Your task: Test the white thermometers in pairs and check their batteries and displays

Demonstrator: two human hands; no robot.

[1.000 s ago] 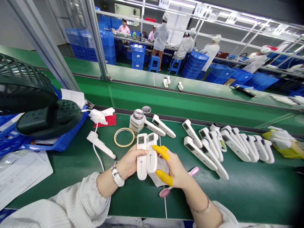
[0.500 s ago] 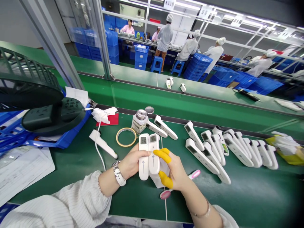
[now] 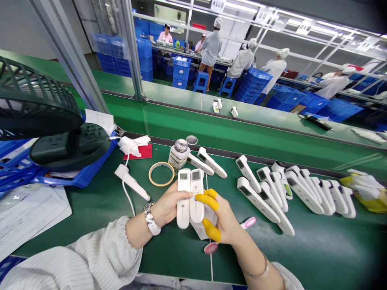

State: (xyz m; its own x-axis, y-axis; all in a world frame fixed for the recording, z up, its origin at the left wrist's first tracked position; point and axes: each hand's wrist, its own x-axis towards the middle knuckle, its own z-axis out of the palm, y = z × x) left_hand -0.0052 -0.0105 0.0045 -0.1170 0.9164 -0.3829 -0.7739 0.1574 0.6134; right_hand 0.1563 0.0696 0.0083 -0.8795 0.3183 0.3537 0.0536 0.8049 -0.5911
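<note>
Side by side and upright, two white infrared thermometers are held over the bench. My left hand (image 3: 169,205) is closed around the left thermometer (image 3: 183,215), its thumb lying across the front; that screen shows dark characters. My right hand (image 3: 222,219), with yellow covers on some fingers, is closed on the right thermometer (image 3: 197,209), one covered fingertip pressing its front near the button. This one's screen looks grey. A piece of white cloth or paper (image 3: 201,230) hangs beneath, partly hidden by the right hand. Behind my right wrist lies a pink-and-white brush-like tool (image 3: 211,247).
Several more thermometers (image 3: 256,200) lie to the right, beside a yellow bag (image 3: 363,201). A tape roll (image 3: 149,177), a metal-topped bottle (image 3: 179,155) and a corded thermometer (image 3: 133,183) are left of centre. A dark fan (image 3: 36,104) stands far left. People work beyond the partition.
The characters on the left thermometer's screen have changed. Both hands keep nearly the same hold; the view has shifted slightly.
</note>
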